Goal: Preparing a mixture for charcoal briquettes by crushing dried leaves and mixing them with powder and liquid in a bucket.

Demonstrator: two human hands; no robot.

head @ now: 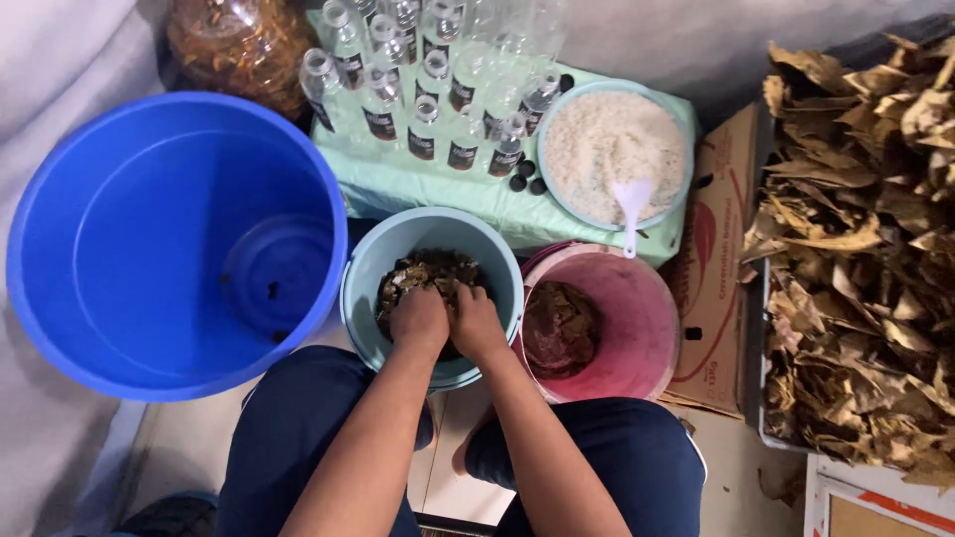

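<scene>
Both my hands are down inside a light blue bucket [370,261] between my knees. My left hand [418,318] and my right hand [477,322] sit side by side, fingers curled into a wet mass of brown leaves [430,272] that fills the bucket. The fingertips are buried in the leaves. Right of it stands a pink bucket [647,308] with a dark brown clump of soaked leaves [560,328] at its bottom.
A large blue tub [90,239] stands on the left. Behind are several clear bottles [428,89] with black caps, a bowl of white grains [612,149] with a white spoon [631,204], and a big jar [239,40]. Dry brown leaves [865,249] pile up on the right beside a cardboard box [716,249].
</scene>
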